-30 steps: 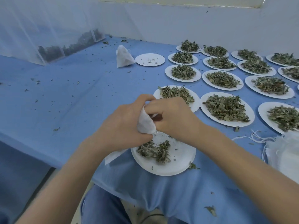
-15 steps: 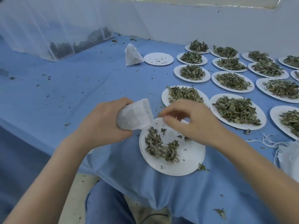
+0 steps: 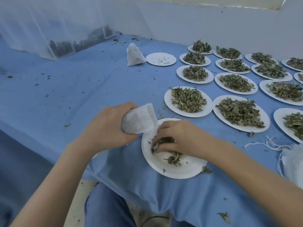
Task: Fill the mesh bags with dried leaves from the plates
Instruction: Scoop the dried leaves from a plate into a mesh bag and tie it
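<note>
The left hand (image 3: pixel 106 126) grips a white mesh bag (image 3: pixel 139 119) just above the near plate (image 3: pixel 173 167), its mouth turned toward the right hand (image 3: pixel 178 138). That hand's fingers curl into the last dried leaves (image 3: pixel 173 158) on the plate, gathering a pinch. Judging by the small heap left, this plate is nearly emptied into the bag. One filled bag (image 3: pixel 134 55) stands farther back on the blue table (image 3: pixel 82 89) beside an emptied plate (image 3: pixel 161 59). A dozen or so full plates (image 3: pixel 188 99) wait to the right, and spare bags (image 3: pixel 293 161) lie at the right edge, so most of the job remains.
</note>
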A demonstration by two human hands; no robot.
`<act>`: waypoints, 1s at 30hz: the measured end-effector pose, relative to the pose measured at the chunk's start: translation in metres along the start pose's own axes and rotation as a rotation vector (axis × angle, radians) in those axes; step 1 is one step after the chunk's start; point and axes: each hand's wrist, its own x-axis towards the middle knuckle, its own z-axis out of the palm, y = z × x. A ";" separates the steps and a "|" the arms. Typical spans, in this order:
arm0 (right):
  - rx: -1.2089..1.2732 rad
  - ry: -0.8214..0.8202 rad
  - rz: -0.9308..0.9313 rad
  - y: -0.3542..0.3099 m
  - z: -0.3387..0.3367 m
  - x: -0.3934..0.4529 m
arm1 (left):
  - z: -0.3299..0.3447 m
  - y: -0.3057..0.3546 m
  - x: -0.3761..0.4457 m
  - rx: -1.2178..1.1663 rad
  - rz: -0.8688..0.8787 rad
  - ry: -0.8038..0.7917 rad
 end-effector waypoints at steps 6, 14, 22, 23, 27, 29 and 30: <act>0.088 0.128 0.002 0.002 -0.010 -0.006 | 0.003 -0.001 0.000 0.038 -0.030 -0.036; -0.075 0.280 0.034 -0.008 -0.053 -0.013 | 0.010 0.014 0.002 0.101 0.037 -0.057; 0.303 0.267 0.008 -0.021 -0.048 -0.011 | 0.022 0.028 0.003 0.019 0.081 -0.032; 0.326 0.201 0.002 -0.020 -0.049 -0.012 | 0.021 0.027 0.003 -0.010 0.078 -0.025; 0.279 0.082 -0.028 -0.016 -0.051 -0.014 | 0.020 0.028 0.003 -0.067 0.063 -0.028; 0.214 0.199 0.002 -0.016 -0.049 -0.012 | 0.021 0.029 0.003 -0.083 0.072 -0.023; 0.172 0.257 0.010 -0.016 -0.047 -0.011 | 0.022 0.030 0.004 -0.087 0.080 -0.022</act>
